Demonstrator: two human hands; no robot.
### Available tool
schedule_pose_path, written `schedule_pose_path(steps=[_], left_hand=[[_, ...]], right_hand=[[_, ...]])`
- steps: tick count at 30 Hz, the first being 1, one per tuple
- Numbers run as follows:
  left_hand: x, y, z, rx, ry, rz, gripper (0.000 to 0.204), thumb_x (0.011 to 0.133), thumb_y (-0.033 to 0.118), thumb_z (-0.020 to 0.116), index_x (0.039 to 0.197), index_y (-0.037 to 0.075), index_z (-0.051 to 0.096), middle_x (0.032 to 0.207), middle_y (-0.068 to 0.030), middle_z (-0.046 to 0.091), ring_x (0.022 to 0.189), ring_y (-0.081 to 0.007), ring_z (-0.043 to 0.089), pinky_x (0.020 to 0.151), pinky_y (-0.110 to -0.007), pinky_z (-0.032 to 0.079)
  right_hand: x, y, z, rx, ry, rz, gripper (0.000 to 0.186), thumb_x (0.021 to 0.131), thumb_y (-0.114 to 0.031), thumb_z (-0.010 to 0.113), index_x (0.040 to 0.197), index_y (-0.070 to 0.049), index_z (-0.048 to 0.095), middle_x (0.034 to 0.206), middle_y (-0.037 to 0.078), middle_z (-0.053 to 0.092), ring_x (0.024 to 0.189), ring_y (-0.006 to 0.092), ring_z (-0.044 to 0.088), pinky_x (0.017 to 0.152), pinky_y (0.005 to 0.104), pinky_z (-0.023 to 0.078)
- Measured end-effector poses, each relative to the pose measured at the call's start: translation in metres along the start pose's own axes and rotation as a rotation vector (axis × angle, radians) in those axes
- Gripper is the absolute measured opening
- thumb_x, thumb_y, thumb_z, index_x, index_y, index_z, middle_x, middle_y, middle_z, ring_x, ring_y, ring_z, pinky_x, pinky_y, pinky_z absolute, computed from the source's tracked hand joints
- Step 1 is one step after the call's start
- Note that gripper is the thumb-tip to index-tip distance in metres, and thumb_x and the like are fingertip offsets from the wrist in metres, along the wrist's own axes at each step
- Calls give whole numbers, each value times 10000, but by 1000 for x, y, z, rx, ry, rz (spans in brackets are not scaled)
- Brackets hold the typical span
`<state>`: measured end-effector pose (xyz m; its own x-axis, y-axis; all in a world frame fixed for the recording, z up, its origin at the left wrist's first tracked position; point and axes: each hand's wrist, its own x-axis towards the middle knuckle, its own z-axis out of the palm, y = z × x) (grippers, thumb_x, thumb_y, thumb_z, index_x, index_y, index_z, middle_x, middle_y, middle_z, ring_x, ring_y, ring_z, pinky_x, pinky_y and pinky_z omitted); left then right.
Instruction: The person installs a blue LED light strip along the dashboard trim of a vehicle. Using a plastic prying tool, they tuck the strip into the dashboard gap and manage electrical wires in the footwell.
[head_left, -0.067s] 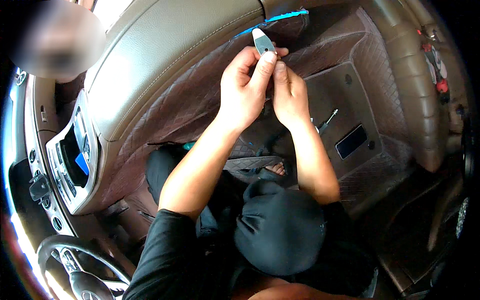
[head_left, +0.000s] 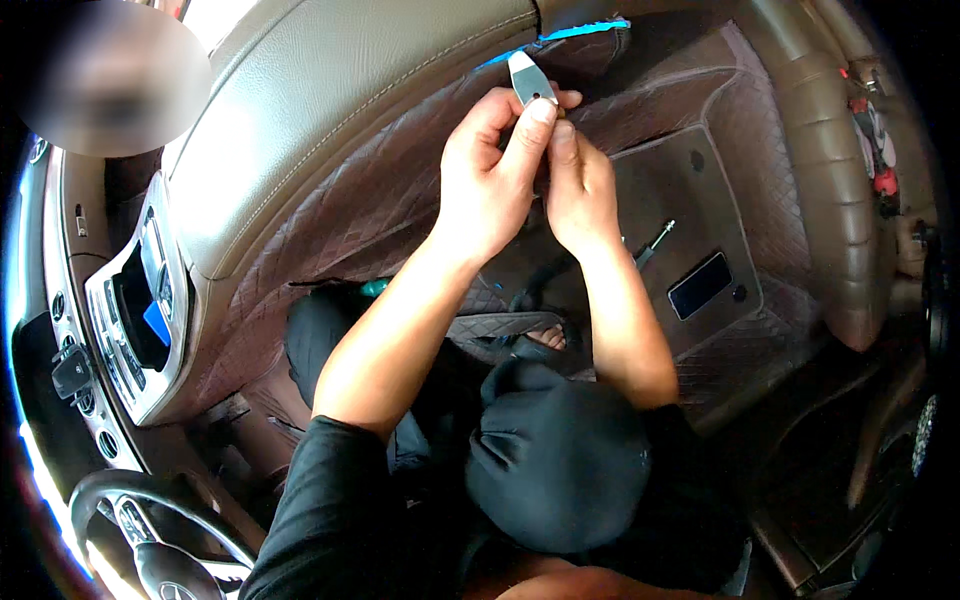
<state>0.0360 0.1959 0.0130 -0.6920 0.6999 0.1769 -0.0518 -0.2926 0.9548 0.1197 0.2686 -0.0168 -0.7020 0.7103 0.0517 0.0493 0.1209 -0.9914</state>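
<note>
My left hand (head_left: 490,170) is closed, thumb and fingers pinching a small flat metal tool (head_left: 531,80) with a rounded pale tip and a small hole. Its tip points up, close beside a bright blue strip (head_left: 585,32) along the brown seat's lower edge. My right hand (head_left: 583,190) is closed right next to the left, its fingers at the tool's lower end. A small yellowish bit shows between the hands; my fingers hide the rest of what they grip.
On the brown floor mat (head_left: 640,190) lie a black phone (head_left: 700,285) and a slim metal-tipped tool (head_left: 657,240). The leather seat (head_left: 330,110) curves above. A steering wheel (head_left: 160,490) and console (head_left: 140,300) stand left. A black cap (head_left: 560,455) fills the lower middle.
The whole view has shifted slightly. Both hands keep the same grip, and the metal tool sits a little higher in the picture.
</note>
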Motion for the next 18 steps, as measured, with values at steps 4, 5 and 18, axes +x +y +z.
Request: schedule_pose_path(steps=[4, 5, 18], left_hand=[[1, -1, -4, 68, -37, 19, 198, 1071, 166, 563, 1079, -16, 641, 1164, -120, 723, 1047, -133, 640, 951, -307, 514], [1, -2, -5, 94, -63, 22, 199, 1077, 158, 546, 1103, -17, 639, 1192, -137, 717, 1083, -148, 644, 984, -320, 507], [4, 4, -1, 93, -29, -7, 228, 1090, 170, 519, 1109, -16, 650, 1170, -108, 729, 1000, -108, 639, 939, -287, 510]], right_hand=[[1, 4, 6, 12, 58, -53, 473, 1098, -414, 439, 1168, -18, 688, 889, 200, 728, 853, 253, 726, 735, 403, 534], [1, 6, 8, 25, 96, -104, 474, 1099, -412, 435, 1166, -16, 688, 877, 199, 725, 833, 256, 722, 729, 405, 533], [2, -18, 3, -67, 17, 26, 495, 1099, -423, 417, 1168, -14, 687, 924, 252, 717, 915, 383, 725, 766, 426, 533]])
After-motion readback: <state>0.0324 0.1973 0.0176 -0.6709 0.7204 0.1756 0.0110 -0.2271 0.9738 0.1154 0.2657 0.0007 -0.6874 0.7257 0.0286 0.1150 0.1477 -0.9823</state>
